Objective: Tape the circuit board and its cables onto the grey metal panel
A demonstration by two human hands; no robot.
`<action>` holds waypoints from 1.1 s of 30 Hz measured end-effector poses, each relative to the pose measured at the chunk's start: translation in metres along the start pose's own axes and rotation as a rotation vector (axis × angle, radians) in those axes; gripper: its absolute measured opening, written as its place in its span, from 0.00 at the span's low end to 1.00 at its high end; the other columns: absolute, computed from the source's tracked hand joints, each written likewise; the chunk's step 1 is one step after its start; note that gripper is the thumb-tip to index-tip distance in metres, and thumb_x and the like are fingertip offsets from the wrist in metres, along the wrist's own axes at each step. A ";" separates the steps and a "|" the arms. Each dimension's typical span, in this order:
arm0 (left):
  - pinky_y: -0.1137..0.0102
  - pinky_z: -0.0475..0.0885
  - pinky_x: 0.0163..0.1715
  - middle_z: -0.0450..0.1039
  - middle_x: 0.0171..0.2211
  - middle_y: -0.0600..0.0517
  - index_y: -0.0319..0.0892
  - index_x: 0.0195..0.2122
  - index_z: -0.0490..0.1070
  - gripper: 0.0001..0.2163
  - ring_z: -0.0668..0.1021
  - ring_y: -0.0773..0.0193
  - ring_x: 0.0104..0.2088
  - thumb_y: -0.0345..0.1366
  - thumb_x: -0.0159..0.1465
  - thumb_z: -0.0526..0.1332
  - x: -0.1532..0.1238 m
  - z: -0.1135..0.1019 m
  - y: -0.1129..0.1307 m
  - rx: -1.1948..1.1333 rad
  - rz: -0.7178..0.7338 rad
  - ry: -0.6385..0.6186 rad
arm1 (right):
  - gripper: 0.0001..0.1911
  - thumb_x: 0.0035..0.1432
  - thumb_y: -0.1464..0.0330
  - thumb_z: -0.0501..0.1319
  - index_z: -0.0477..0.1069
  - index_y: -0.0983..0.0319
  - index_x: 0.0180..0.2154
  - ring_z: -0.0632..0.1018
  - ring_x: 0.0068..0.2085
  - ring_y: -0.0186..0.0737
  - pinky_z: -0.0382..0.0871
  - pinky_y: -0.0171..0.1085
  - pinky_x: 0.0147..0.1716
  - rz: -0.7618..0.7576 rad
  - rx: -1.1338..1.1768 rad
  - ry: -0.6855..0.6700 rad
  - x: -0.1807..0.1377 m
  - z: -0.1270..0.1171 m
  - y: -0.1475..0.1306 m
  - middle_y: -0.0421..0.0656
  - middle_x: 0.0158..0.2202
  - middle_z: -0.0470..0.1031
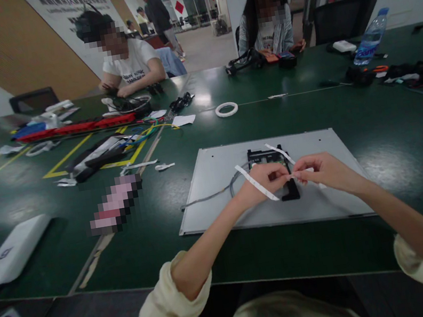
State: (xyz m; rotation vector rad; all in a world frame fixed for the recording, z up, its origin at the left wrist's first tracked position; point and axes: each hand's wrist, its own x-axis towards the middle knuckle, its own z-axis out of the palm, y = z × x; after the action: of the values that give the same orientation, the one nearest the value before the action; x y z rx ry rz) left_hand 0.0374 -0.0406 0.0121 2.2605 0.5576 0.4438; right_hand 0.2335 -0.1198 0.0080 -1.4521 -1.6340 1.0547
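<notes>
white strip (pixel 256 183) lies across my left hand (pixel 269 176), probably parked for reach; it and right hand (pixel 321 168) pinch a tiny pale piece (pixel 291 176), fingertips close, likely for control, over black frame (pixel 290 189) on pale board (pixel 216 214).

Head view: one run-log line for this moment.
left hand: pinching, white strip across it | right hand: pinching, fingertips beside left's | pinched item: unclear | black frame: beneath hands, on white panel
</notes>
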 end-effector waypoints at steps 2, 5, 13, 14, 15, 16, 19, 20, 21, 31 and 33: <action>0.75 0.62 0.26 0.68 0.22 0.56 0.39 0.31 0.70 0.06 0.68 0.72 0.24 0.34 0.63 0.56 0.000 0.002 -0.002 0.003 0.012 0.009 | 0.17 0.53 0.56 0.61 0.74 0.63 0.36 0.74 0.27 0.33 0.65 0.31 0.25 0.041 -0.015 -0.008 -0.001 0.002 0.000 0.41 0.27 0.74; 0.76 0.61 0.26 0.67 0.23 0.56 0.38 0.30 0.70 0.06 0.68 0.72 0.24 0.32 0.62 0.56 -0.001 0.004 -0.001 0.051 0.047 0.015 | 0.19 0.53 0.55 0.62 0.75 0.63 0.39 0.74 0.27 0.34 0.64 0.30 0.22 0.086 -0.019 -0.031 -0.002 0.003 0.000 0.42 0.28 0.75; 0.72 0.62 0.28 0.71 0.24 0.53 0.39 0.30 0.72 0.08 0.71 0.68 0.26 0.34 0.62 0.56 -0.004 0.011 0.006 0.296 -0.015 0.107 | 0.12 0.56 0.61 0.59 0.77 0.60 0.35 0.75 0.33 0.36 0.65 0.32 0.29 -0.059 -0.193 0.063 0.000 0.003 0.004 0.41 0.33 0.77; 0.73 0.62 0.27 0.71 0.24 0.53 0.39 0.29 0.73 0.08 0.71 0.68 0.25 0.35 0.62 0.56 -0.004 0.010 0.006 0.286 -0.045 0.123 | 0.12 0.56 0.61 0.59 0.76 0.60 0.35 0.75 0.33 0.36 0.65 0.32 0.29 -0.053 -0.192 0.067 0.000 0.003 0.004 0.41 0.33 0.77; 0.73 0.62 0.27 0.71 0.23 0.54 0.39 0.29 0.73 0.08 0.71 0.69 0.25 0.35 0.62 0.57 -0.005 0.010 0.006 0.269 -0.071 0.143 | 0.11 0.55 0.62 0.59 0.76 0.61 0.34 0.75 0.32 0.36 0.65 0.32 0.30 -0.037 -0.178 0.065 0.000 0.003 0.005 0.41 0.33 0.76; 0.73 0.62 0.27 0.71 0.23 0.54 0.39 0.29 0.73 0.08 0.71 0.69 0.24 0.36 0.62 0.58 -0.005 0.010 0.005 0.246 -0.091 0.162 | 0.11 0.55 0.62 0.59 0.75 0.61 0.33 0.75 0.31 0.35 0.65 0.33 0.30 -0.012 -0.155 0.060 0.000 0.003 0.006 0.41 0.31 0.76; 0.73 0.63 0.26 0.72 0.23 0.54 0.39 0.28 0.73 0.08 0.71 0.70 0.25 0.37 0.60 0.59 -0.004 0.011 0.003 0.166 -0.132 0.191 | 0.12 0.54 0.60 0.59 0.74 0.63 0.31 0.73 0.28 0.33 0.65 0.32 0.28 0.092 -0.064 0.038 0.000 0.002 0.008 0.40 0.27 0.74; 0.74 0.63 0.26 0.72 0.23 0.54 0.39 0.27 0.73 0.08 0.71 0.70 0.25 0.37 0.60 0.60 -0.004 0.012 0.002 0.147 -0.143 0.194 | 0.13 0.54 0.60 0.60 0.73 0.63 0.31 0.73 0.27 0.33 0.65 0.32 0.27 0.133 -0.037 0.026 0.000 0.001 0.008 0.41 0.26 0.73; 0.74 0.63 0.26 0.72 0.23 0.54 0.39 0.27 0.73 0.08 0.71 0.70 0.25 0.36 0.60 0.60 -0.004 0.013 0.002 0.134 -0.152 0.194 | 0.13 0.53 0.59 0.60 0.73 0.63 0.31 0.72 0.26 0.33 0.64 0.31 0.25 0.172 -0.012 0.010 0.000 0.000 0.009 0.41 0.26 0.73; 0.73 0.61 0.24 0.70 0.22 0.53 0.38 0.26 0.71 0.11 0.70 0.69 0.23 0.39 0.62 0.57 -0.010 0.016 0.008 0.238 -0.202 0.198 | 0.13 0.54 0.60 0.61 0.74 0.64 0.35 0.74 0.28 0.31 0.61 0.28 0.21 0.381 0.126 -0.119 0.003 -0.008 0.018 0.44 0.30 0.75; 0.73 0.62 0.24 0.70 0.22 0.53 0.39 0.27 0.71 0.10 0.70 0.68 0.23 0.38 0.62 0.57 -0.011 0.020 0.006 0.273 -0.210 0.186 | 0.14 0.55 0.59 0.60 0.74 0.64 0.34 0.74 0.29 0.32 0.64 0.28 0.22 0.376 0.117 -0.153 0.003 -0.007 0.018 0.45 0.31 0.76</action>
State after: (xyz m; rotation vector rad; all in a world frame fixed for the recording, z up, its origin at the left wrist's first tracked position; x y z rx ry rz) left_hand 0.0394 -0.0617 0.0017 2.3969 0.9929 0.4986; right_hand 0.2469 -0.1155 -0.0059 -1.6726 -1.4014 1.4767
